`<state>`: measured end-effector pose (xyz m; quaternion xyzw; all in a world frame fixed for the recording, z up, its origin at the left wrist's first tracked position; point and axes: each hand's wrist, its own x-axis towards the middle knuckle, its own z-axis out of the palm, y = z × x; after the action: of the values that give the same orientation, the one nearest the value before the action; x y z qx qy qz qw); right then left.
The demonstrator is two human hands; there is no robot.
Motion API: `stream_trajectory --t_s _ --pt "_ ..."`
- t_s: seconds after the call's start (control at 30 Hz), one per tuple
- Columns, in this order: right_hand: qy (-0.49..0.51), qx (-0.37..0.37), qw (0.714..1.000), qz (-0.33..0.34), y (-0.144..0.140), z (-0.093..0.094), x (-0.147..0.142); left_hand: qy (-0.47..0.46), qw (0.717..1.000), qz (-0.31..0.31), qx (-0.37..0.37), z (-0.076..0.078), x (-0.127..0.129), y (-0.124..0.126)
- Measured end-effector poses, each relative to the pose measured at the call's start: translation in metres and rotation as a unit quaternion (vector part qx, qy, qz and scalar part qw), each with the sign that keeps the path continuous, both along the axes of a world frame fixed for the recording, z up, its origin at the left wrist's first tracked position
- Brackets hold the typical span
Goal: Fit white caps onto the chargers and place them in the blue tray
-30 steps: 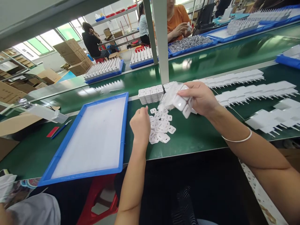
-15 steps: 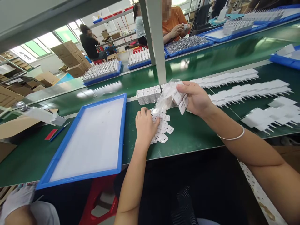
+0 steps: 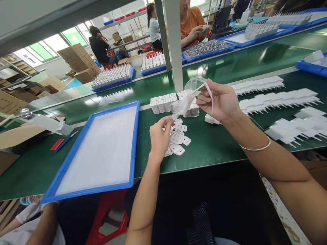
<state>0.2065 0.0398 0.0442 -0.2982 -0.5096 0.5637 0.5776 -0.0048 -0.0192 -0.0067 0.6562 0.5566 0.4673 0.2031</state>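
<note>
Your right hand [image 3: 221, 102] pinches the top of a clear plastic bag [image 3: 190, 93] between thumb and fingertips, and your left hand [image 3: 159, 136] nips its lower corner with thumb and forefinger, the other fingers curled in. The bag hangs stretched between them above the bench, its long axis slanting from upper right down to lower left; whether it holds anything you cannot tell. Just under your left hand lies a heap of small white plates [image 3: 177, 137] on the green bench [image 3: 212, 143]. Behind the bag stands a block of white adapter shells [image 3: 163, 103], and one loose white adapter [image 3: 211, 119] lies below your right palm. To your left sits a blue-rimmed tray [image 3: 135, 143] with a white lining. To your right, rows of pronged white adapters [image 3: 278, 97] run across the mat. A grey post [image 3: 175, 44] rises behind the bag, partly blocking the far bench, where a person in orange [image 3: 194, 23] works over another blue tray [image 3: 208, 49]. Cardboard boxes [image 3: 78, 61] stack by the windows.
</note>
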Motion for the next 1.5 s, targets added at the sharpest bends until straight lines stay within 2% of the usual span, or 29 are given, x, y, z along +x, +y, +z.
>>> stream_trajectory --t_s 0.07,0.17,0.23,0.3,0.37,0.43,0.5,0.53,0.63,0.73,0.87,0.93,1.03,1.1,1.17,1.27,1.5 --pt "0.015 0.000 1.000 -0.006 0.002 0.000 0.004 -0.065 0.997 -0.036 -0.021 0.002 0.002 -0.003" --pt "0.023 -0.015 0.999 -0.023 0.008 -0.001 0.011 -0.190 0.973 -0.129 -0.041 0.009 0.006 -0.007" --pt "0.020 -0.032 0.999 -0.036 0.013 -0.003 0.017 -0.237 0.958 -0.158 -0.011 0.013 0.005 -0.010" --pt "0.020 -0.045 0.998 -0.049 0.019 -0.005 0.024 -0.252 0.955 -0.154 0.036 0.016 0.001 -0.011" --pt "0.013 -0.037 0.997 -0.059 0.024 -0.005 0.031 -0.199 0.968 -0.136 0.067 0.016 -0.007 -0.011" --pt "0.000 -0.015 0.998 -0.057 0.026 -0.003 0.034 -0.042 0.991 -0.111 0.055 0.013 -0.016 -0.010" --pt "0.018 -0.008 0.999 -0.036 0.024 0.001 0.032 0.120 0.990 -0.075 0.017 0.007 -0.022 -0.010" --pt "0.037 -0.013 0.999 -0.022 0.021 0.004 0.030 0.170 0.984 -0.061 -0.004 0.004 -0.024 -0.010" --pt "0.054 -0.020 0.998 0.011 0.008 0.013 0.023 0.194 0.979 -0.055 -0.043 -0.002 -0.027 -0.009" --pt "-0.031 -0.002 0.999 0.012 -0.015 0.015 0.026 0.179 0.979 -0.059 -0.070 -0.003 -0.033 -0.002" --pt "-0.115 -0.025 0.993 -0.027 -0.053 -0.002 0.045 0.164 0.980 -0.043 -0.100 0.002 -0.040 0.009" --pt "-0.133 -0.053 0.989 -0.047 -0.071 -0.016 0.054 0.149 0.985 -0.025 -0.087 0.007 -0.030 0.006" --pt "-0.147 -0.081 0.983 -0.067 -0.090 -0.037 0.058 0.097 0.994 -0.016 0.048 0.017 0.006 -0.015" --pt "-0.137 -0.083 0.984 -0.074 -0.100 -0.046 0.056 0.097 0.982 -0.097 0.127 0.022 0.038 -0.036" --pt "-0.105 -0.073 0.989 -0.078 -0.108 -0.052 0.053 0.113 0.969 -0.172 0.138 0.023 0.067 -0.055" --pt "-0.051 -0.059 0.994 -0.071 -0.118 -0.059 0.053 0.101 0.969 -0.194 0.116 0.017 0.091 -0.068" --pt "0.019 -0.070 0.997 -0.041 -0.131 -0.077 0.061 0.037 0.976 -0.209 0.043 0.004 0.096 -0.073"
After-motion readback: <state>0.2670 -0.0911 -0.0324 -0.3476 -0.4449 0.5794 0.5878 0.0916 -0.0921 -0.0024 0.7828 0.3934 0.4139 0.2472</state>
